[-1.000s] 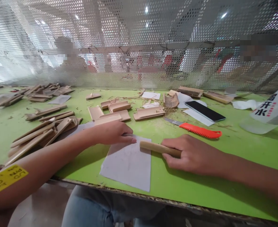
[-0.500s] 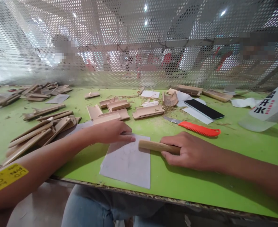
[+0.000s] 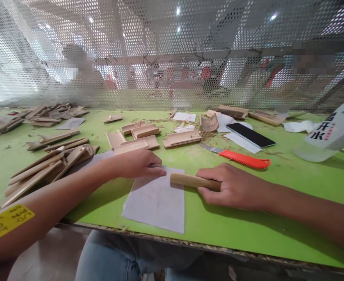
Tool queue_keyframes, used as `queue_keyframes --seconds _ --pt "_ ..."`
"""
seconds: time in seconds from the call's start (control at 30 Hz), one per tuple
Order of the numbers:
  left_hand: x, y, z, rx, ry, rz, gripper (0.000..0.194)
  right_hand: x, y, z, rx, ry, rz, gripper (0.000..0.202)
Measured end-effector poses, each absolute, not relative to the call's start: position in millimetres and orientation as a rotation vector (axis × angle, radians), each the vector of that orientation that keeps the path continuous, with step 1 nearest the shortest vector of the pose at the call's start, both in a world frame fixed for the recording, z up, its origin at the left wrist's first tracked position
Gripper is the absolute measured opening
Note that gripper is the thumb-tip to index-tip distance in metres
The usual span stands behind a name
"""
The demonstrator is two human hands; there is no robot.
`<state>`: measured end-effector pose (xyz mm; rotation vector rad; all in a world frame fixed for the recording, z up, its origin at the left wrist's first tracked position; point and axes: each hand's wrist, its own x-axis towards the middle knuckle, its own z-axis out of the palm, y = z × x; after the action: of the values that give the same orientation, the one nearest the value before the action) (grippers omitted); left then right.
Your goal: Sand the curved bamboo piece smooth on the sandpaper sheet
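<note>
A white sheet of paper [image 3: 157, 205] lies on the green table [image 3: 233, 230] near its front edge. My left hand [image 3: 138, 162] rests at the paper's upper left, its fingers curled in and thumb pointing right; what it holds, if anything, is hidden. From the right, my right hand [image 3: 226, 185] grips a round wooden stick [image 3: 189, 180] whose free end lies over the paper's right part. Behind my right hand is an orange-handled knife [image 3: 243, 159], blade pointing left. Curved wooden pieces [image 3: 135, 145] sit just beyond my left hand.
Wooden pieces are piled at the left [image 3: 43, 166] and back left. A black phone [image 3: 250, 134], papers and wood scraps lie at the back right, near a clear bottle [image 3: 327, 134]. A perforated screen [image 3: 160, 78] stands behind, with people beyond.
The whole view has shifted very slightly. Both hands, the stick and the paper keep the same places relative to one another.
</note>
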<state>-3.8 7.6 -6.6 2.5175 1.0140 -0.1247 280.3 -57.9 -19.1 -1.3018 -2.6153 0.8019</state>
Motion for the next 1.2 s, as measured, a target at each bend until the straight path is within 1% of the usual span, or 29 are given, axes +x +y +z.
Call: queue_keyframes --seconds 0.33,0.53,0.7,0.83,1.0,1.13,1.2 --pt "-5 6 -5 2.54 1.02 -0.134 0.047 276 -59 -17 -1.314 -2.628 0.787 0.021" --pt "-5 7 -7 2.527 1.012 -0.132 0.046 275 -64 -15 -1.27 -2.664 0.714 0.024" --pt "-6 6 -6 2.536 1.021 -0.127 0.047 272 -66 -14 -1.399 -2.562 0.728 0.02" --pt "-8 6 -5 2.54 1.009 -0.129 0.045 268 -67 -13 -1.321 -2.614 0.787 0.024" --pt "-7 6 -5 2.545 1.028 -0.138 0.045 270 -66 -11 -1.388 -2.579 0.713 0.021" --pt "-6 6 -5 2.541 1.0 -0.142 0.045 271 -68 -11 -1.271 -2.653 0.788 0.024" --pt "-6 6 -5 2.545 1.005 -0.13 0.046 272 -68 -11 -1.318 -2.626 0.759 0.024"
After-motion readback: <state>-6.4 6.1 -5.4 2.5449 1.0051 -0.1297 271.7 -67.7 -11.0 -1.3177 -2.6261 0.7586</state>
